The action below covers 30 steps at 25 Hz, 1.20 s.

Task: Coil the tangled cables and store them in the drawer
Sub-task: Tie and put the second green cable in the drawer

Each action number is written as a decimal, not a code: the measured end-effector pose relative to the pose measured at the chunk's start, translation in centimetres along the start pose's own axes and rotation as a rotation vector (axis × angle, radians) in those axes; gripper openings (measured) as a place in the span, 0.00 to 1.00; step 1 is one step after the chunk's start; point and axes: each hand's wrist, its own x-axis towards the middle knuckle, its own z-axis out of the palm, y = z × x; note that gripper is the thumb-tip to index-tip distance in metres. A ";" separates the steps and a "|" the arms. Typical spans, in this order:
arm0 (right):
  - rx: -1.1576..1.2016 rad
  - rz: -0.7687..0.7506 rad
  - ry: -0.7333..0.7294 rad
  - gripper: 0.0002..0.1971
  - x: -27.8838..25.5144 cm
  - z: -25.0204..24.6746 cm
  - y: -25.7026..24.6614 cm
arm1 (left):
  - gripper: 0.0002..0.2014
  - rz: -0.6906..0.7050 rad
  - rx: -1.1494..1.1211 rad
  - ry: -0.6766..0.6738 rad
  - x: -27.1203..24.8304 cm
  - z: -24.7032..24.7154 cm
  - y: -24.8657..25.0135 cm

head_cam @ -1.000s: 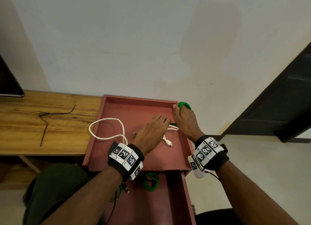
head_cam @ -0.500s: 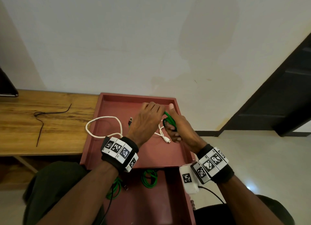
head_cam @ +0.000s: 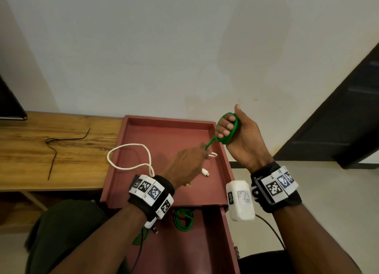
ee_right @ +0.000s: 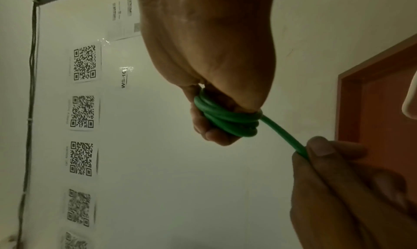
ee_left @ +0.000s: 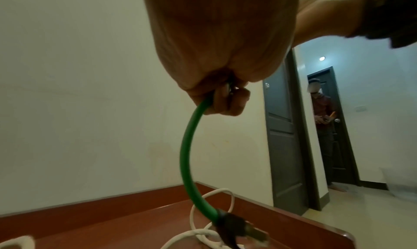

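The right hand is raised above the far right corner of the red tray, fingers curled through a small coil of green cable wound around them. A short free length runs down to the left hand, which pinches it between thumb and fingers – the dark plug end hangs just over the tray. A white cable lies looped in the tray and over its left rim onto the wooden surface, where a thin dark cable lies apart. Below, two more green coils sit in the open drawer.
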 end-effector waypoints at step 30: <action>-0.597 0.351 -0.121 0.38 -0.7 -0.8 6.1 | 0.26 -0.277 -0.635 0.232 -2.5 -1.2 1.2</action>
